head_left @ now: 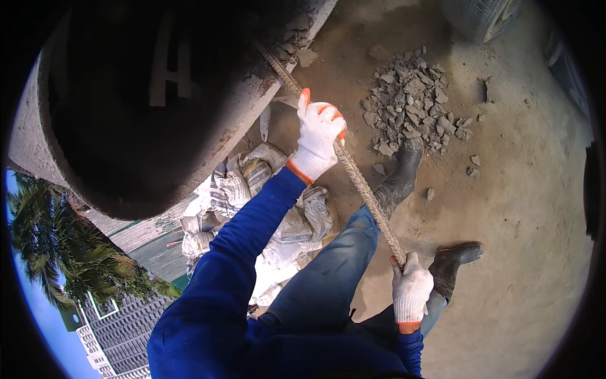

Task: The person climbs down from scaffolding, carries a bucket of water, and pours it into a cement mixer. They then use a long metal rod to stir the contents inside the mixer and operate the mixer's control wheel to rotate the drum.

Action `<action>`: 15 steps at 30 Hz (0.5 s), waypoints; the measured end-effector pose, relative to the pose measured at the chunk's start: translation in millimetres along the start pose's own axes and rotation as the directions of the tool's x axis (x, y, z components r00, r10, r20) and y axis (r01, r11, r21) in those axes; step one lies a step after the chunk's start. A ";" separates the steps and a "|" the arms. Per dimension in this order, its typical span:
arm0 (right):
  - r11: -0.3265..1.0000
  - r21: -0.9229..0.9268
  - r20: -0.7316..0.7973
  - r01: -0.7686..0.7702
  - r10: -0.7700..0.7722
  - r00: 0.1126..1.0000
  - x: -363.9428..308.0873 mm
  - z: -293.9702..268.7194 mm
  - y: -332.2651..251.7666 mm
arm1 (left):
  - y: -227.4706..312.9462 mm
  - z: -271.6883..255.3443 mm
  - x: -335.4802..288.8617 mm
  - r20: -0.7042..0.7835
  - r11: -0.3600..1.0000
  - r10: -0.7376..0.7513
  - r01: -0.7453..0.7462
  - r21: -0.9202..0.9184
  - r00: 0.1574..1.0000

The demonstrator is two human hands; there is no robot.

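Observation:
A long ribbed steel rebar point(363, 186) slants across the view from upper left to lower right. My left hand point(320, 136), in a white knit glove with orange fingertips, is closed round its middle. Lower down, my right hand point(413, 289), gloved the same way, grips the near end. The rebar's far end reaches the pale rim point(243, 114) of a large, dark, rounded opening, where broken grey chunks point(307, 58) lie. Shadow hides most of the inside, and the rod's tip is hard to make out.
A heap of grey rubble point(413, 98) lies ahead, with loose pieces scattered near my boots point(404, 174). Crumpled sacks point(293, 218) are piled at the left, below the rim. A tyre point(483, 18) stands at the far right. Palm fronds point(69, 246) show at the left edge.

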State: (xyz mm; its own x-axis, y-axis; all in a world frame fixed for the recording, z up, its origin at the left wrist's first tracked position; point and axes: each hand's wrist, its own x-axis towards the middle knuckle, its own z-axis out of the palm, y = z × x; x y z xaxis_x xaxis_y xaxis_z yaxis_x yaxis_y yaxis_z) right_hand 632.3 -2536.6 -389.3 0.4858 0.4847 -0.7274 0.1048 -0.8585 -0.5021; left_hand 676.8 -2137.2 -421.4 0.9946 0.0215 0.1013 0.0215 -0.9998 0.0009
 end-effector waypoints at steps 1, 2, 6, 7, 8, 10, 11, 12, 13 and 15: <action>0.999 0.016 -0.020 -0.040 0.040 0.999 -16.1 -2.2 6.0 | 17.5 -7.3 3.9 0.047 0.999 0.037 -0.036 -0.029 0.998; 0.996 0.031 -0.042 -0.080 0.081 0.996 -32.1 -4.4 14.9 | 37.3 -11.1 10.3 0.043 0.997 0.056 -0.054 -0.055 0.997; 0.990 0.121 -0.148 -0.068 0.085 0.985 -88.6 2.8 90.8 | 119.7 -46.5 11.8 0.260 0.964 0.173 -0.109 -0.244 0.950; 0.992 0.078 -0.115 -0.097 0.106 0.988 -102.9 9.0 116.0 | 134.0 -51.6 6.1 0.293 0.960 0.186 -0.110 -0.257 0.938; 0.990 0.042 -0.080 -0.131 0.134 0.988 -113.9 14.8 138.6 | 145.8 -56.1 -0.7 0.331 0.955 0.205 -0.115 -0.272 0.921; 0.998 -0.028 -0.064 -0.065 0.063 0.996 -113.3 -2.0 156.3 | 149.4 -69.0 -18.9 0.318 0.964 0.115 -0.029 -0.263 0.941; 0.997 -0.064 -0.002 -0.034 0.034 0.999 -103.9 -17.3 153.7 | 146.3 -79.4 -26.2 0.310 0.968 0.058 0.023 -0.250 0.949; 0.995 -0.096 0.054 0.004 0.001 0.999 -85.4 -31.8 149.0 | 139.3 -87.4 -29.6 0.296 0.971 0.001 0.071 -0.230 0.955; 0.987 -0.128 0.048 0.093 -0.087 0.995 -65.9 -42.4 141.6 | 127.1 -87.4 -38.2 0.274 0.970 -0.049 0.111 -0.217 0.960; 0.959 -0.157 0.042 0.235 -0.232 0.972 -16.2 -58.6 127.5 | 103.2 -83.2 -38.3 0.272 0.975 -0.097 0.146 -0.165 0.957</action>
State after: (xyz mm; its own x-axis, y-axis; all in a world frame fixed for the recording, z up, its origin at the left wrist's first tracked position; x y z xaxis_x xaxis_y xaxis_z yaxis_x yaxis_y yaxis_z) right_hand 688.7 -2663.8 -414.2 0.4112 0.6770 -0.6104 0.3508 -0.7356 -0.5794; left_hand 632.4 -2241.3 -342.4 0.9777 0.1182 -0.1735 0.1494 -0.9723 0.1798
